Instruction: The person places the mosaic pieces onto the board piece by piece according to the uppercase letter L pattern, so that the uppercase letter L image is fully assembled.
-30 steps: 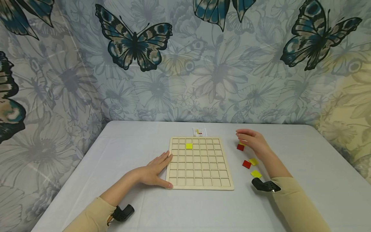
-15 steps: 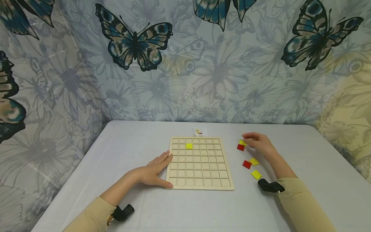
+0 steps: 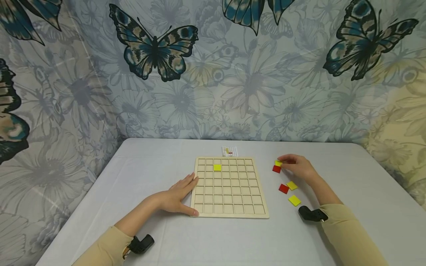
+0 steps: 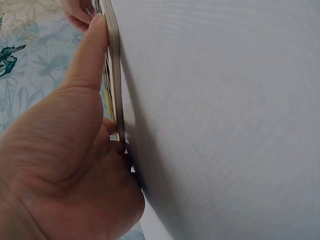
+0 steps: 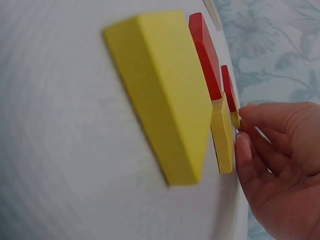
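Observation:
A wooden grid board (image 3: 233, 190) lies flat on the table, with one yellow tile (image 3: 217, 167) in a cell of its far row. My left hand (image 3: 174, 195) rests along the board's left edge, fingers extended and thumb at the near left corner. In the left wrist view the thumb (image 4: 90, 55) lies along the board's edge (image 4: 116, 75). To the right of the board, my right hand (image 3: 297, 167) pinches another yellow tile (image 3: 277, 163) between thumb and forefinger. A red tile (image 3: 276, 169) lies directly against that tile on its near side.
Nearer to me on the right lie a red tile (image 3: 283, 188), a yellow tile (image 3: 291, 185) touching it, and another yellow tile (image 3: 294, 200), large in the right wrist view. Behind the board is a small printed grid card (image 3: 229, 151). A patterned wall (image 3: 206, 92) rises behind the table.
My right hand has drawn back to the right, uncovering the far yellow tile, and its fingertips have closed on that tile. The left hand has stayed on the board.

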`<state>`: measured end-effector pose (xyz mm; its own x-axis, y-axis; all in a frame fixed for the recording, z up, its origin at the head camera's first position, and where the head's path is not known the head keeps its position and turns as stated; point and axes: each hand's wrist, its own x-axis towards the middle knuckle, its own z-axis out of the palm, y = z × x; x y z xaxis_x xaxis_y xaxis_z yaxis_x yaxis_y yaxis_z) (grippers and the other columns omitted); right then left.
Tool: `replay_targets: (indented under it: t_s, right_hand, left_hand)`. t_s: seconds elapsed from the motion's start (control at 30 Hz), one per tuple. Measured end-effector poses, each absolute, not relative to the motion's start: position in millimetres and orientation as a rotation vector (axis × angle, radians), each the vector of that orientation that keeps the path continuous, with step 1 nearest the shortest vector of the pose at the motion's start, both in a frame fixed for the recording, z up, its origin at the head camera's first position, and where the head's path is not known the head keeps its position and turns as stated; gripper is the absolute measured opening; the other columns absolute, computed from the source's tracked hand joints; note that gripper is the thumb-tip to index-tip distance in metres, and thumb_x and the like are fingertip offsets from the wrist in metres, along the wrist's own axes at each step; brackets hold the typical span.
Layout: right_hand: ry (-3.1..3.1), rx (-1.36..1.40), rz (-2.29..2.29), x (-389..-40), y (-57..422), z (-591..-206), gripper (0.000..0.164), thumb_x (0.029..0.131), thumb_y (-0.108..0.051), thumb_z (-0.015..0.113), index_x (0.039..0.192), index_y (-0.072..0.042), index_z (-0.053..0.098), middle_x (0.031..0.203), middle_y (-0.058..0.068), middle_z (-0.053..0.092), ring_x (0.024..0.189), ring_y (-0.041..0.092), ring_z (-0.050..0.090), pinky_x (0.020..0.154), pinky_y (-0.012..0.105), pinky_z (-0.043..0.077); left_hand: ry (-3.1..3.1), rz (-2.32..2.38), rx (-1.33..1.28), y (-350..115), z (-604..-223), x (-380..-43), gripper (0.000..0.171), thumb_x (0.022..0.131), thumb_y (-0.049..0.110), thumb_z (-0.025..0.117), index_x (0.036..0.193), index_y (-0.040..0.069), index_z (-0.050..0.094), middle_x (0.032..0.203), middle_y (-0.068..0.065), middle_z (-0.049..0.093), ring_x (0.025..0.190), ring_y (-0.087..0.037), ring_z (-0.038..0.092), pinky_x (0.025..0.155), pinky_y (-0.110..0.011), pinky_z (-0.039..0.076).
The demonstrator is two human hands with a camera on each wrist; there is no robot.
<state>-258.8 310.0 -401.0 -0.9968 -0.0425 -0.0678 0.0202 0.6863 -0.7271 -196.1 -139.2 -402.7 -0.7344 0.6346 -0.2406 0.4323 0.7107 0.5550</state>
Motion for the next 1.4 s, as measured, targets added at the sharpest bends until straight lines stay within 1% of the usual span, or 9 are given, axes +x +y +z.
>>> replay_targets:
  t_s: [0.17,0.4,0.63,0.77,0.9,1.0,1.13,1.3,1.4]
  right_hand:
    - [2.819,-0.029,-1.184,-258.2,312.0,-401.7,0.035,0.096,-0.016,0.061,0.126,0.002,0.059,0.125,0.024,0.057,0.107,0.035,0.051,0.087,0.04,0.048]
    - [2.826,-0.026,-1.161,-257.1,314.5,-401.9,0.037,0.096,-0.019,0.063,0.126,0.001,0.06,0.123,0.023,0.057,0.105,0.034,0.051,0.083,0.036,0.048]
    - [2.875,-0.024,-1.102,-257.2,313.2,-399.6,0.037,0.095,-0.021,0.064,0.124,0.001,0.061,0.116,0.021,0.06,0.1,0.033,0.053,0.078,0.034,0.049]
    - [2.904,-0.026,-1.063,-258.0,312.1,-399.7,0.036,0.094,-0.021,0.065,0.123,0.002,0.062,0.114,0.021,0.06,0.1,0.033,0.053,0.079,0.034,0.049]
    - [2.918,-0.025,-1.05,-258.7,310.6,-400.3,0.036,0.093,-0.019,0.067,0.122,0.003,0.062,0.115,0.023,0.06,0.101,0.034,0.053,0.081,0.037,0.05]
    - [2.92,-0.021,-1.047,-258.5,309.7,-400.4,0.036,0.092,-0.018,0.068,0.121,0.003,0.062,0.114,0.023,0.06,0.101,0.035,0.053,0.082,0.038,0.05]
    - [2.931,-0.03,-1.05,-259.4,309.7,-401.6,0.035,0.092,-0.017,0.068,0.121,0.003,0.062,0.112,0.022,0.061,0.099,0.033,0.054,0.08,0.036,0.05]
    - [2.966,-0.05,-1.039,-260.5,311.5,-404.3,0.034,0.091,-0.017,0.068,0.119,0.002,0.063,0.108,0.019,0.063,0.096,0.031,0.055,0.077,0.034,0.05]
    - [2.99,-0.044,-1.026,-260.4,312.2,-405.6,0.033,0.091,-0.017,0.069,0.117,0.002,0.064,0.106,0.018,0.064,0.095,0.03,0.056,0.077,0.033,0.051]
  left_hand:
    - [2.5,0.661,0.821,-139.2,-402.5,-196.2,0.113,0.081,0.055,0.073,0.157,0.007,0.006,0.163,-0.012,-0.005,0.149,-0.028,-0.004,0.118,-0.051,0.006]
    - [2.501,0.655,0.827,-139.9,-402.9,-196.0,0.113,0.081,0.056,0.073,0.157,0.007,0.005,0.163,-0.012,-0.006,0.148,-0.029,-0.005,0.117,-0.051,0.005]
    - [2.497,0.663,0.831,-139.7,-401.5,-195.5,0.113,0.081,0.056,0.073,0.157,0.006,0.006,0.163,-0.013,-0.006,0.148,-0.029,-0.005,0.117,-0.051,0.006]
    - [2.497,0.663,0.825,-139.9,-401.6,-195.3,0.114,0.081,0.056,0.073,0.157,0.006,0.006,0.163,-0.013,-0.006,0.148,-0.029,-0.005,0.117,-0.052,0.006]
    - [2.501,0.656,0.817,-139.9,-402.0,-195.7,0.113,0.08,0.056,0.073,0.157,0.008,0.006,0.163,-0.011,-0.006,0.149,-0.028,-0.005,0.118,-0.05,0.006]
    - [2.504,0.655,0.825,-139.9,-401.9,-195.5,0.113,0.08,0.056,0.073,0.157,0.007,0.006,0.163,-0.012,-0.005,0.149,-0.028,-0.004,0.118,-0.05,0.006]
    - [2.501,0.661,0.828,-139.9,-401.8,-195.0,0.114,0.08,0.056,0.074,0.157,0.006,0.006,0.163,-0.013,-0.005,0.149,-0.029,-0.004,0.117,-0.051,0.007]
    - [2.502,0.653,0.814,-139.7,-401.8,-195.4,0.113,0.08,0.057,0.073,0.158,0.008,0.006,0.163,-0.01,-0.006,0.149,-0.027,-0.005,0.118,-0.048,0.005]
    - [2.499,0.659,0.824,-139.8,-402.1,-195.8,0.113,0.081,0.056,0.073,0.157,0.007,0.006,0.163,-0.011,-0.006,0.149,-0.027,-0.005,0.118,-0.049,0.005]
